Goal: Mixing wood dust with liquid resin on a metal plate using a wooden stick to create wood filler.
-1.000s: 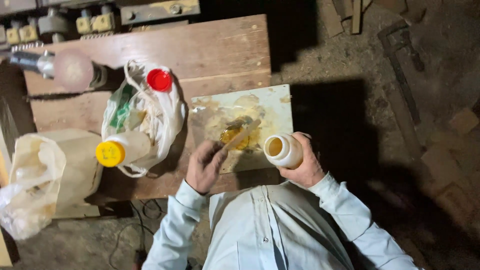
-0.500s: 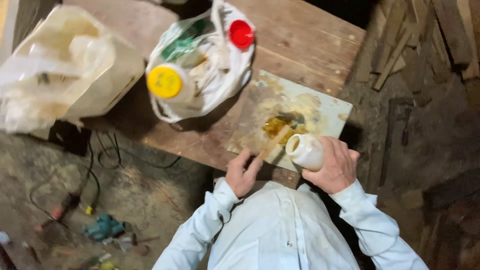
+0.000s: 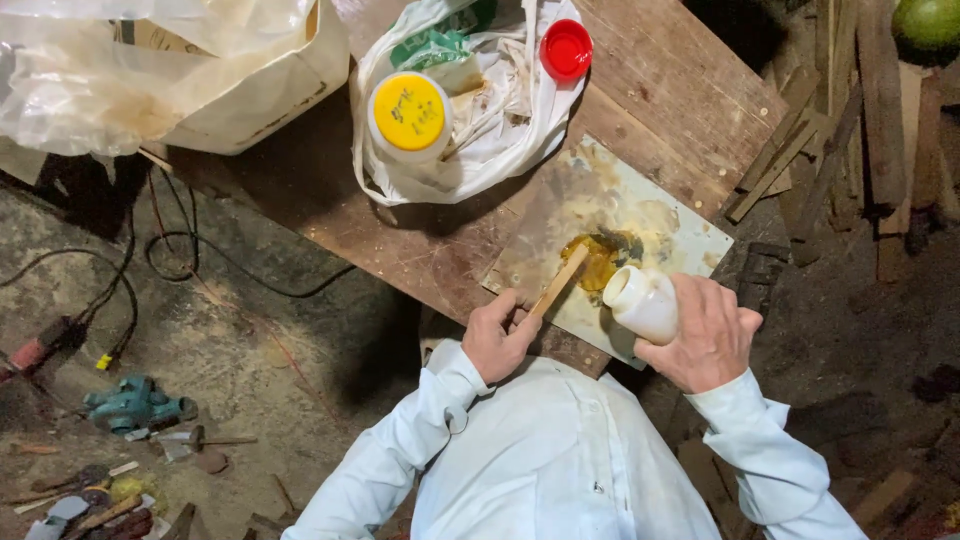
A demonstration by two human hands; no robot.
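On a stained board (image 3: pixel 690 235), left hand (image 3: pixel 497 335) gripping wooden stick (image 3: pixel 558 282) in yellow paste (image 3: pixel 595 258), right hand (image 3: pixel 705 335) clasping tilted white bottle (image 3: pixel 642 302).

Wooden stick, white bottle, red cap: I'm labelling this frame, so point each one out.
wooden stick (image 3: pixel 558 283), head view, middle of its shaft.
white bottle (image 3: pixel 645 303), head view, its side near the open mouth.
red cap (image 3: pixel 567 49), head view, centre of its top.

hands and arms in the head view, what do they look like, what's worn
Both arms are covered by long sleeves of a pale, light-coloured shirt with buttoned cuffs at the wrists. The left hand and right hand are bare: no gloves, and no rings or watch can be made out.
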